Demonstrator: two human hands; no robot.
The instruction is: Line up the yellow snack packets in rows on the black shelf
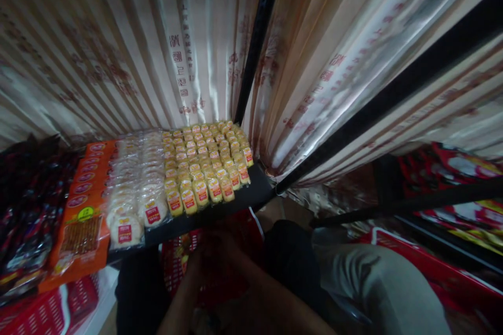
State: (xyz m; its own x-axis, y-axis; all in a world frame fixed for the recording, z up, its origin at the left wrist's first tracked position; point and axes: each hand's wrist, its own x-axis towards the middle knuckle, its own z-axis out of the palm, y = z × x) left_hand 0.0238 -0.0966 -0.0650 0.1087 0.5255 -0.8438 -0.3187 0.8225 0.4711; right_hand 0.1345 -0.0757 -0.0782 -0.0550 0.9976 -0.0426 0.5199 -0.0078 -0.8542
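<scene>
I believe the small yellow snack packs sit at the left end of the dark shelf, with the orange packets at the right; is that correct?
Not quite: the head view shows the small yellow snack packs toward the right end of the dark shelf, and the orange packets at the left.

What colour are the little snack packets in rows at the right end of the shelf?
The small snack packets are yellow with red labels, best seen in the head view.

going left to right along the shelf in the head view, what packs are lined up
dark red-and-black packets → orange packs with brown sticks showing → clear packs of pale round cakes with red labels → rows of small yellow wrapped cakes → black upright shelf post.
</scene>
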